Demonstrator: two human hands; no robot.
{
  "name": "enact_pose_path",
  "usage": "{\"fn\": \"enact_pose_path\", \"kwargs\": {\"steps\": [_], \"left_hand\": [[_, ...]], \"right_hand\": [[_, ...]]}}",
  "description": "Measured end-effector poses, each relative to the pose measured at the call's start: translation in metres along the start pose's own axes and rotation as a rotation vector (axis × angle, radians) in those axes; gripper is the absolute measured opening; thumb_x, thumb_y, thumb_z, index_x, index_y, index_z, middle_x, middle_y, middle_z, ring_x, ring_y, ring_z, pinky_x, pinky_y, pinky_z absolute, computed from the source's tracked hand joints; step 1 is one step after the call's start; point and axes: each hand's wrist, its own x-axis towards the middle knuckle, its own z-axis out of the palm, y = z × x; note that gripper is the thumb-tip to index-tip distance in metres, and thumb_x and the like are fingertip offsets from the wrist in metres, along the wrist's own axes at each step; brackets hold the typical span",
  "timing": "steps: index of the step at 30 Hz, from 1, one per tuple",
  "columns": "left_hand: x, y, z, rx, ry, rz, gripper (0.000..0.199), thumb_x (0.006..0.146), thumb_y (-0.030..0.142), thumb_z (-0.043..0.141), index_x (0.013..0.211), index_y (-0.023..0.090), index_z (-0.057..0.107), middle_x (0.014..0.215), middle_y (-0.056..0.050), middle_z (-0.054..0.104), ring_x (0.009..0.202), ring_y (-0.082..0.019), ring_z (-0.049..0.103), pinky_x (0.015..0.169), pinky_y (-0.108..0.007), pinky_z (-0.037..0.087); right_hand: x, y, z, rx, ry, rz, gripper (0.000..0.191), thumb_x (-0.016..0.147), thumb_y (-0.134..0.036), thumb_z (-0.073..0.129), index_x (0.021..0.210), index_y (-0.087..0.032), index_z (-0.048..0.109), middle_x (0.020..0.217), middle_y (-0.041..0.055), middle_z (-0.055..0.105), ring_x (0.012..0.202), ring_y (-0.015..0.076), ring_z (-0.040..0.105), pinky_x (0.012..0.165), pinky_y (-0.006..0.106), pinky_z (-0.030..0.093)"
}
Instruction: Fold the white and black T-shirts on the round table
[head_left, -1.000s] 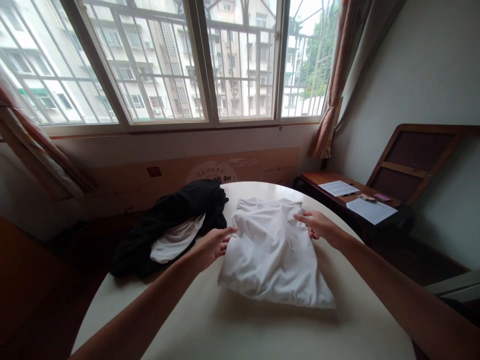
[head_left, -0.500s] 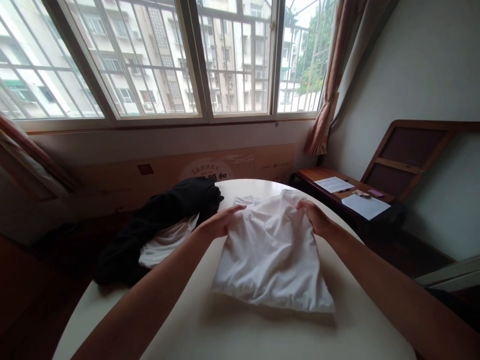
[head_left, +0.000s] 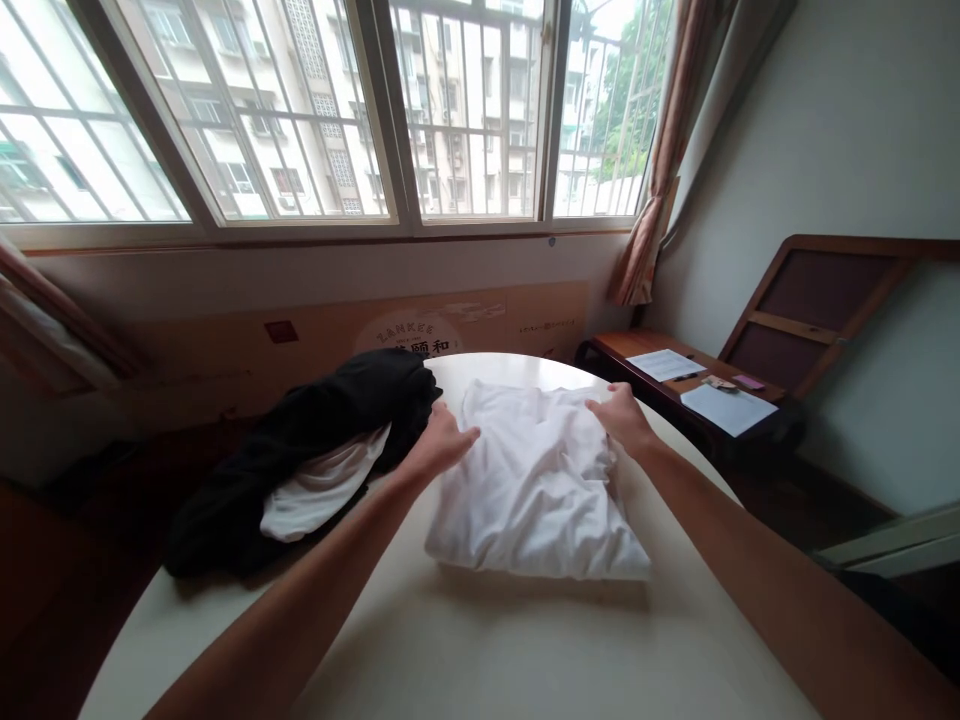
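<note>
A folded white garment (head_left: 536, 490), perhaps a T-shirt, lies on the round white table (head_left: 480, 650), its surface creased. At its far left edge is my left hand (head_left: 444, 440), the thumb stretched over the cloth and the fingers apart from it. My right hand (head_left: 624, 418) is at the far right corner, thumb tip touching the cloth and fingers spread outside the edge. Both hands look open, though some fingertips are hidden. Left of my left hand lies a heap of black clothing (head_left: 330, 400) with a white piece of cloth (head_left: 326, 490) showing within it.
To the right stands a low wooden table (head_left: 615, 350) bearing paper sheets (head_left: 727, 408) and small items. Behind it leans a wooden frame with dark panels (head_left: 810, 300). A printed cardboard panel (head_left: 480, 320) stands beneath the barred window (head_left: 472, 120), with curtains (head_left: 649, 240) at its sides.
The white garment has settled flatter, its near edge shifting away from me. My hands have loosened from its far corners; the left has moved slightly left. The view has tilted a little.
</note>
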Motion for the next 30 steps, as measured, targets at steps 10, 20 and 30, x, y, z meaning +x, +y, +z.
{"fn": "enact_pose_path", "kwargs": {"steps": [10, 20, 30], "left_hand": [[-0.150, -0.027, -0.037, 0.786, -0.420, 0.740, 0.018, 0.095, 0.020, 0.055, 0.112, 0.022, 0.061, 0.117, -0.009, 0.061, 0.104, -0.026, 0.057, 0.097, -0.041, 0.045], [-0.152, -0.030, -0.051, 0.790, -0.459, 0.587, 0.027, 0.095, 0.002, 0.035, 0.092, 0.020, 0.055, 0.103, -0.008, 0.060, 0.092, -0.021, 0.055, 0.083, -0.033, 0.045], [-0.178, 0.012, -0.027, 0.832, -0.533, 0.494, 0.031, 0.104, 0.038, 0.042, 0.076, 0.023, 0.047, 0.081, -0.005, 0.063, 0.072, -0.021, 0.057, 0.069, -0.034, 0.038]], "right_hand": [[-0.178, 0.006, -0.075, -0.504, -0.614, -0.960, 0.014, 0.092, -0.027, 0.071, 0.101, -0.021, 0.064, 0.099, 0.0084, 0.067, 0.092, 0.0259, 0.062, 0.082, 0.037, 0.050], [-0.191, 0.071, -0.102, -0.590, -0.409, -1.025, 0.026, 0.100, -0.007, 0.047, 0.086, -0.023, 0.061, 0.082, 0.0046, 0.061, 0.073, 0.0202, 0.060, 0.067, 0.032, 0.044], [-0.172, 0.030, -0.116, -0.644, -0.501, -0.510, 0.027, 0.102, -0.044, 0.058, 0.084, -0.024, 0.062, 0.081, 0.0033, 0.070, 0.072, 0.0209, 0.066, 0.068, 0.032, 0.044]]}}
